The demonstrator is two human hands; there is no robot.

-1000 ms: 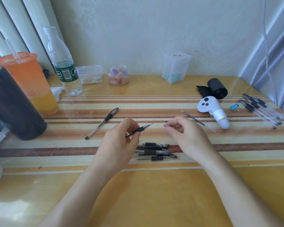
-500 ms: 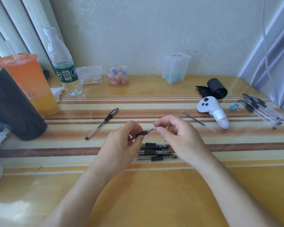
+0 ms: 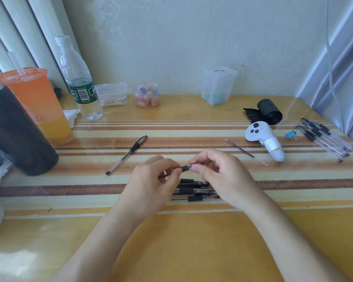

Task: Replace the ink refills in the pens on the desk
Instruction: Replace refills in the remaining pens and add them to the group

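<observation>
My left hand (image 3: 151, 184) grips the barrel of a black-gripped pen (image 3: 184, 168) held level above the desk. My right hand (image 3: 222, 176) pinches the same pen at its tip end, thumb and forefinger closed around the nose. Under both hands lies a small pile of black pens (image 3: 196, 192) on the striped desk. A capped clear pen (image 3: 126, 154) lies to the left. A loose thin refill (image 3: 239, 148) lies to the right of my hands. Several more pens (image 3: 324, 137) are spread at the far right edge.
A large black cylinder (image 3: 16, 135), an orange drink cup (image 3: 39, 106) and a water bottle (image 3: 80, 82) stand at the left. Small clear containers (image 3: 218, 86) line the wall. A white controller (image 3: 265, 139), a black roll (image 3: 269, 111) and a blue binder clip (image 3: 290, 134) sit at the right.
My right hand moved left from open air onto the pen's tip and closed on it. The left hand kept hold of the pen and both hands drew together.
</observation>
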